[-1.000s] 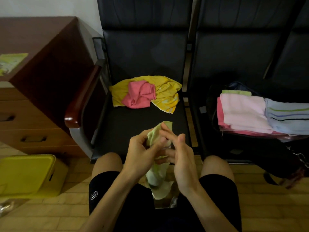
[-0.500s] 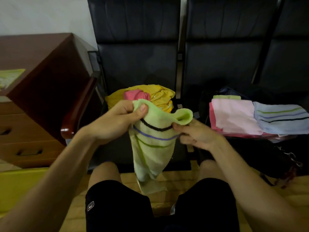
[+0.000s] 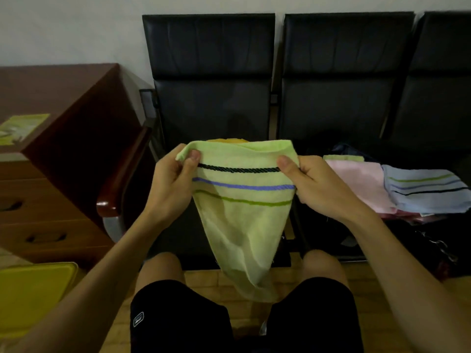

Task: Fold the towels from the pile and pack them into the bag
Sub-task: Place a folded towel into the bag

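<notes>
Count of items in view: two hands, one towel in hand, one stack of folded towels, one bag, three black chair backs, one wooden cabinet, one yellow bin.

The left hand (image 3: 173, 184) and right hand (image 3: 314, 186) each pinch an upper corner of the green towel (image 3: 242, 225), thumb on the near face and fingers curled behind the cloth. Both grips are closed on the fabric. The towel is held up in the air between the hands, above the person's knees and in front of the first chair (image 3: 209, 72).

Condition of the green towel: pale lime, its top edge pulled fairly straight between the hands. Three stripes cross it below that edge: black uppermost, then purple, then green. Below the stripes the cloth narrows and hangs loose to a crumpled point between the knees.

A sliver of a yellow towel (image 3: 226, 140) shows above the top edge, lying on the seat behind.

The stack rests on the dark bag (image 3: 407, 235) on the second seat: a pink towel (image 3: 356, 184), a blue striped towel (image 3: 425, 192) and a green folded edge (image 3: 342, 157) at the back. Whether more lie beneath cannot be told.

The cabinet (image 3: 63, 138) stands left, the bin (image 3: 33, 294) on the floor before it
</notes>
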